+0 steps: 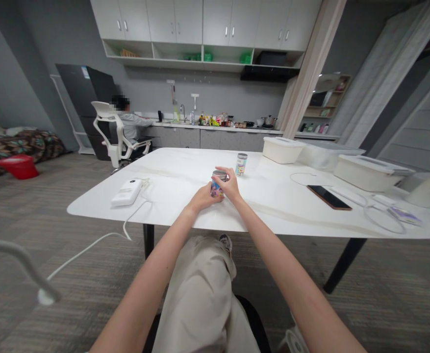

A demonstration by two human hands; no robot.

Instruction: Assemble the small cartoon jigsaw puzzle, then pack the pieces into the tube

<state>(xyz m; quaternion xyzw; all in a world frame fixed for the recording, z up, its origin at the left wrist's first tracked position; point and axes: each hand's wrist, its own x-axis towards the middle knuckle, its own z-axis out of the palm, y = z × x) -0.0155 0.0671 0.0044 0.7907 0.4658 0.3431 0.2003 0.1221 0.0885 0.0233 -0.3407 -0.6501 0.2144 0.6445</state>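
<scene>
A small jar (pixel 216 189) with a colourful printed label and a silvery lid stands upright at the near part of the white table (pixel 185 166). Around its lower body, on the left side, my left hand (pixel 201 197) is closed. My right hand (pixel 231 185) grips the jar near the top, its fingers at the lid (pixel 219 173). Just behind and to the right stands a second jar (pixel 240 165) with a similar label and a metal lid, touched by neither hand.
On the left lies a white power bank (pixel 127 192) with cables. To the right are a phone (pixel 328 197), white cables and several storage boxes (pixel 283 150). A person in grey (pixel 131 125) sits on a white chair (pixel 109 115) beyond the table.
</scene>
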